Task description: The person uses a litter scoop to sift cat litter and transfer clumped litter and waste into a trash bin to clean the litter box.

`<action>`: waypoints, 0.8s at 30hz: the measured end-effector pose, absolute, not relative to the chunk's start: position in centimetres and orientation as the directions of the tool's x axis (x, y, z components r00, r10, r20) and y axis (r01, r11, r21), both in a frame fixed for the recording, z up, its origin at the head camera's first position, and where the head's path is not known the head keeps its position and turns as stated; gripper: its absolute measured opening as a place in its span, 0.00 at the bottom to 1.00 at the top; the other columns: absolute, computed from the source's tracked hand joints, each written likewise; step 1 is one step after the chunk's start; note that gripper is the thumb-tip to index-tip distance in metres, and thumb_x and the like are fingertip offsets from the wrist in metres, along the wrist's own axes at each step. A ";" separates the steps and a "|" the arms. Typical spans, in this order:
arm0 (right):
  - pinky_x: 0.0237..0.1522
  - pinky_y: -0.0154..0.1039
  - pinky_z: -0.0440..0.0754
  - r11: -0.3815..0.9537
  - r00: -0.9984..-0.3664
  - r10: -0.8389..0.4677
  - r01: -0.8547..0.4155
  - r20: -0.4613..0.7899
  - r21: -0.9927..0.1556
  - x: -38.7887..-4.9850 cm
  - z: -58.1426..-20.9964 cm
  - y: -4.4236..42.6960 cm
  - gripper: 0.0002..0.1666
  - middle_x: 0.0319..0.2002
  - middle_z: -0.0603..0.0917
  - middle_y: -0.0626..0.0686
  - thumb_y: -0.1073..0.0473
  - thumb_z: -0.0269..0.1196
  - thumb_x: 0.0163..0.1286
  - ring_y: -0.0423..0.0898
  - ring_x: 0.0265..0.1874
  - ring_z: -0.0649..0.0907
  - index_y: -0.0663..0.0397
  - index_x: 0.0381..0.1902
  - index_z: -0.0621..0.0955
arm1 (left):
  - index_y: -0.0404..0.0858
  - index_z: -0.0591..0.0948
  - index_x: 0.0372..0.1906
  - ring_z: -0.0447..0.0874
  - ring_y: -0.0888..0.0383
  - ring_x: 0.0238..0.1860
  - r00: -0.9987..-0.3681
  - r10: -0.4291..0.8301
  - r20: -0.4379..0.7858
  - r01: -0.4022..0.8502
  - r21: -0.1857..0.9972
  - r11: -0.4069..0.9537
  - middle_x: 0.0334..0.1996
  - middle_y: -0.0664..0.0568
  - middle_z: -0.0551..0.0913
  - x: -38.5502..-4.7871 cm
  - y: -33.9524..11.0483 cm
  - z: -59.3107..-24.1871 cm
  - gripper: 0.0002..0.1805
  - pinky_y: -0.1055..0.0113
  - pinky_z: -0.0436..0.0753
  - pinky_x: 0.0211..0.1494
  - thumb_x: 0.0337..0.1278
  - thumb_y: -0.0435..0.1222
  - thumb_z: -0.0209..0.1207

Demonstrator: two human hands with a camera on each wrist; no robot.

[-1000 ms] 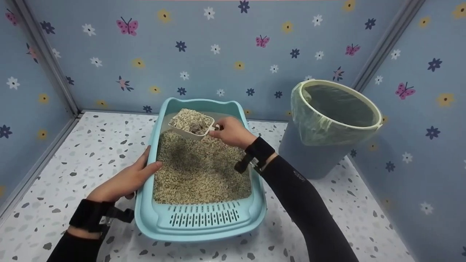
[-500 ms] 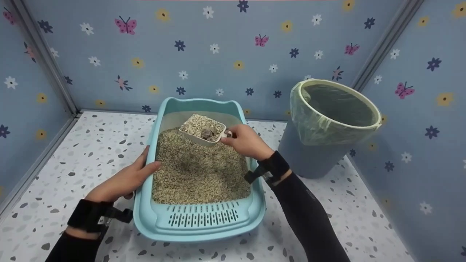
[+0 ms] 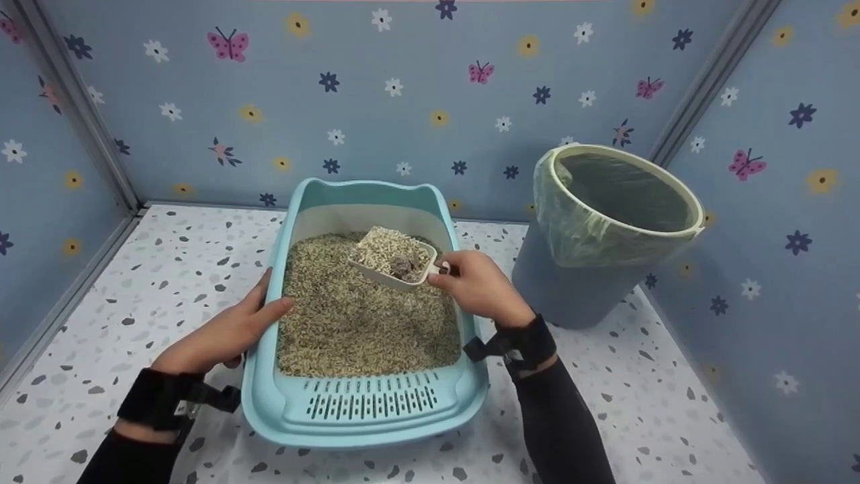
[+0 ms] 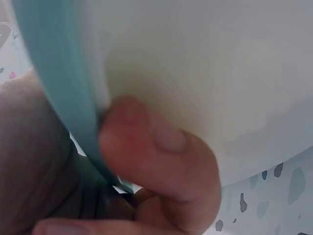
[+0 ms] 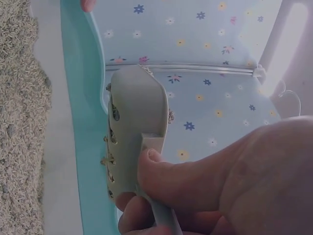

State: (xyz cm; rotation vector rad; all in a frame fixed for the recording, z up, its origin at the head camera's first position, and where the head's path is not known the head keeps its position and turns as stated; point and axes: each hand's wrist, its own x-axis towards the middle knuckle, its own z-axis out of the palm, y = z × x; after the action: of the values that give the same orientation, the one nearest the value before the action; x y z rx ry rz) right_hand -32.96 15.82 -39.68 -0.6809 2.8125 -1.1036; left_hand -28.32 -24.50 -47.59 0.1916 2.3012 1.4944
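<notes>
A blue litter box with pellet litter stands on the floor. My right hand pinches the handle of a pale scoop above the litter, near the box's right side. Pellets and a grey-brown clump fill the scoop. The right wrist view shows the thumb on the handle of the scoop, with bits poking through its slots. My left hand grips the box's left rim, thumb over the edge; in the left wrist view curled fingers press against the outer wall.
A blue-grey bin with a translucent green liner over its rim stands to the right of the box. Flower-patterned panels enclose the back and both sides. The speckled floor extends around the box.
My right hand has brought the loaded scoop toward the right and nearer to me, from the back of the box. My left hand keeps its hold on the rim.
</notes>
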 end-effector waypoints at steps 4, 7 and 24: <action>0.32 0.43 0.73 0.656 -0.909 -0.403 -0.369 0.107 -0.658 -32.4 -39.5 16.5 0.12 0.23 0.71 0.43 0.56 0.70 0.81 0.43 0.23 0.71 0.49 0.33 0.85 | 0.80 0.28 0.87 0.73 0.57 0.16 -0.911 0.324 -0.255 -0.100 0.899 0.427 0.27 0.42 0.78 -28.2 -24.5 -47.5 0.48 0.68 0.67 0.15 0.85 0.66 0.50; 0.32 0.43 0.75 0.667 -0.916 -0.390 -0.353 0.095 -0.656 -32.2 -39.3 16.8 0.10 0.24 0.74 0.44 0.56 0.70 0.81 0.43 0.24 0.73 0.51 0.36 0.88 | 0.78 0.28 0.87 0.72 0.57 0.15 -0.912 0.319 -0.256 -0.099 0.894 0.437 0.26 0.43 0.78 -28.3 -24.5 -47.5 0.48 0.68 0.68 0.15 0.85 0.66 0.50; 0.37 0.45 0.80 0.701 -0.918 -0.387 -0.350 0.080 -0.621 -31.6 -38.9 17.6 0.07 0.31 0.83 0.46 0.54 0.73 0.78 0.45 0.30 0.79 0.50 0.43 0.91 | 0.76 0.29 0.88 0.64 0.60 0.14 -0.915 0.322 -0.245 -0.081 0.891 0.448 0.24 0.47 0.74 -28.2 -24.4 -47.3 0.48 0.69 0.67 0.15 0.87 0.65 0.49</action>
State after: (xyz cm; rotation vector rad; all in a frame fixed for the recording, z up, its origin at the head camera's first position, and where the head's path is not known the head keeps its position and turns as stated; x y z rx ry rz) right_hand -31.60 17.63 -38.90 -0.6171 2.8449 -1.0215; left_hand -28.24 -24.44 -47.34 0.2040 2.3242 1.4602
